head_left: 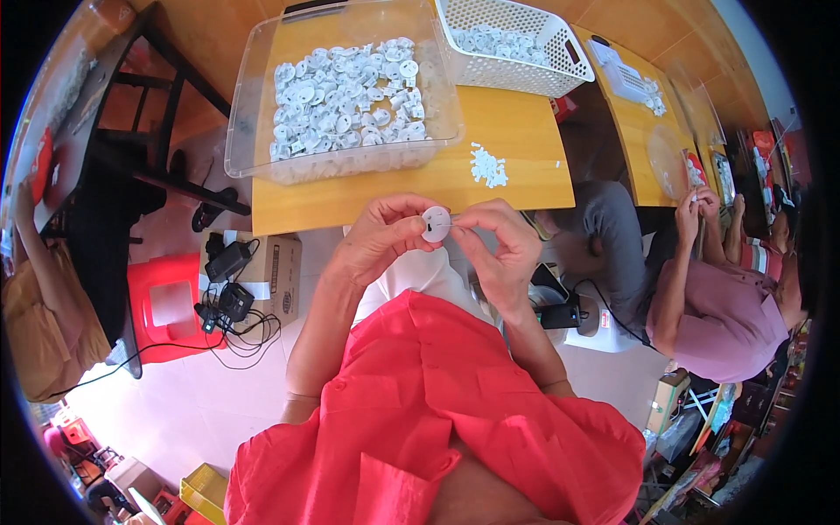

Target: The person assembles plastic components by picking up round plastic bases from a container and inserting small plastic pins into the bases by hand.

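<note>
- a white disc [436, 225] sits between the two hands, just in front of the wearer's body, face turned up toward the view.
- left hand [385, 236]: thumb and fingers close narrowly on the disc's left edge, holding it.
- right hand [499, 249]: thumb and forefinger come together narrowly at the disc's right side, by a thin strand or pin; whether they grip it is too small to tell.
- in view, the disc shows by the near edge of the yellow table [512, 114], above white trousers [416, 273].
- the clear bin [350, 166] stands back from that edge, a narrow strip of wood before it; a wider stretch of wood runs from the bin to the small pile [488, 166].
- the white basket [525, 80] stands beside the bin, its right end reaching past the table's right edge in view.
- counted: one disc in hand, one bin, one basket, one small pile, and one lone white piece [557, 164] right of it; the pieces in bin and basket are too many to count.
- a second table [634, 149] stands to the right, near a co-worker in a pink shirt [717, 328].
</note>
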Demonstrator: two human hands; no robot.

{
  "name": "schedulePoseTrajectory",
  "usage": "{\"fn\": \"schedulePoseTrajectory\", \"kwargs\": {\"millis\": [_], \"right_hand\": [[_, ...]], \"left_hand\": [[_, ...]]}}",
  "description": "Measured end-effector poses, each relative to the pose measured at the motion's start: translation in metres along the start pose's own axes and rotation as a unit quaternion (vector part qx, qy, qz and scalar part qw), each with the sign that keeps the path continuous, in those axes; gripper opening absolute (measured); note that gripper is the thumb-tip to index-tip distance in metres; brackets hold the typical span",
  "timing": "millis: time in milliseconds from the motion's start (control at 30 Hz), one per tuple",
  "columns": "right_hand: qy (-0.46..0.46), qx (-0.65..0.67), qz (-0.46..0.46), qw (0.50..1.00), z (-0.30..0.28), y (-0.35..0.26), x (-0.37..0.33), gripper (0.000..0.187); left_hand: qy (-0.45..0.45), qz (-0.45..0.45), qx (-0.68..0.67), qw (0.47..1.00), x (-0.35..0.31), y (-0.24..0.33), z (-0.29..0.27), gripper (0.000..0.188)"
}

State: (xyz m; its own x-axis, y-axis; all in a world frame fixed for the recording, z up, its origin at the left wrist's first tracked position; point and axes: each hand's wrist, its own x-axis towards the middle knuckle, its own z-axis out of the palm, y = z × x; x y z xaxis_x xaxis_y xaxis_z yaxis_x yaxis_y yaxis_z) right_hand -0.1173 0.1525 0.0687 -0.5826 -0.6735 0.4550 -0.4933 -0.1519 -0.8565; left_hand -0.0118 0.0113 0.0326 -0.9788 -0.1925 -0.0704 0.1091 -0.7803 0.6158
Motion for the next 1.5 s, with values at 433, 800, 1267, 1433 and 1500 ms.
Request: {"fn": "schedulePoseTrajectory", "kwargs": {"millis": [433,800,1267,1433,1500], "right_hand": [[-0.018,-0.009,-0.002,1.000,-0.001,-0.001,0.000,0.011],[-0.057,-0.032,-0.004,0.998,-0.002,0.003,-0.003,0.011],[-0.050,-0.069,-0.033,0.996,-0.006,0.000,-0.006,0.010],[-0.067,-0.080,-0.047,0.993,-0.003,0.005,-0.008,0.011],[-0.081,-0.079,-0.059,0.992,-0.002,0.008,-0.009,0.010]], "left_hand": [[0.039,-0.012,0.047,0.998,-0.001,-0.002,0.001,0.023],[0.066,-0.008,0.092,0.994,0.000,-0.005,0.003,0.021],[0.069,-0.038,0.074,0.994,-0.004,-0.006,0.010,0.022],[0.082,-0.042,0.083,0.992,-0.005,-0.008,0.013,0.022],[0.092,-0.041,0.084,0.991,-0.004,-0.009,0.013,0.022]]}}
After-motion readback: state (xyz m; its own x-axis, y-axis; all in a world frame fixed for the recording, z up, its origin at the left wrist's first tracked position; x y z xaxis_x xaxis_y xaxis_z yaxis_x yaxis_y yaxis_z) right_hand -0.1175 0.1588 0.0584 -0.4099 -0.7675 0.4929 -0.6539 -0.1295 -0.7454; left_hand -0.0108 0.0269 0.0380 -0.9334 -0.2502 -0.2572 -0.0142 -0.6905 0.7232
